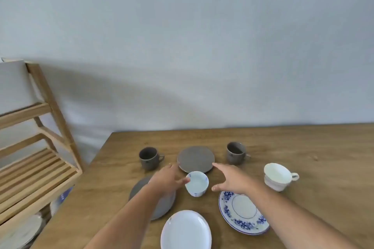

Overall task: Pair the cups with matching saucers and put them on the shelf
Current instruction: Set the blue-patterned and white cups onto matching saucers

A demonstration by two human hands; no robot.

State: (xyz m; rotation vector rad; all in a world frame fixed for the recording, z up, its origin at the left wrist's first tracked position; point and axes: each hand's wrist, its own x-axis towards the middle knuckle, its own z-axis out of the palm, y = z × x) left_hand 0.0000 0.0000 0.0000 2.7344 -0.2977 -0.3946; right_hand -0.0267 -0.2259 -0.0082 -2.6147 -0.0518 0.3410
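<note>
A small white cup with blue marks [197, 184] stands mid-table. My left hand [169, 178] reaches in from its left, thumb touching the rim, fingers spread. My right hand [230, 180] hovers open just right of the cup, above the blue floral saucer [242, 213]. Behind them lies a grey saucer [196, 158], flanked by a dark grey mug [149, 157] on the left and a second grey mug [235, 152] on the right. Another grey saucer [139, 189] sits partly under my left forearm. A plain white saucer [186, 230] is nearest me. A white teacup [277, 176] stands at right.
A wooden slatted shelf [38, 166] stands left of the table; plates [24, 230] sit on its lower level. The wooden table [313, 147] runs to the wall, with its left edge close to the shelf.
</note>
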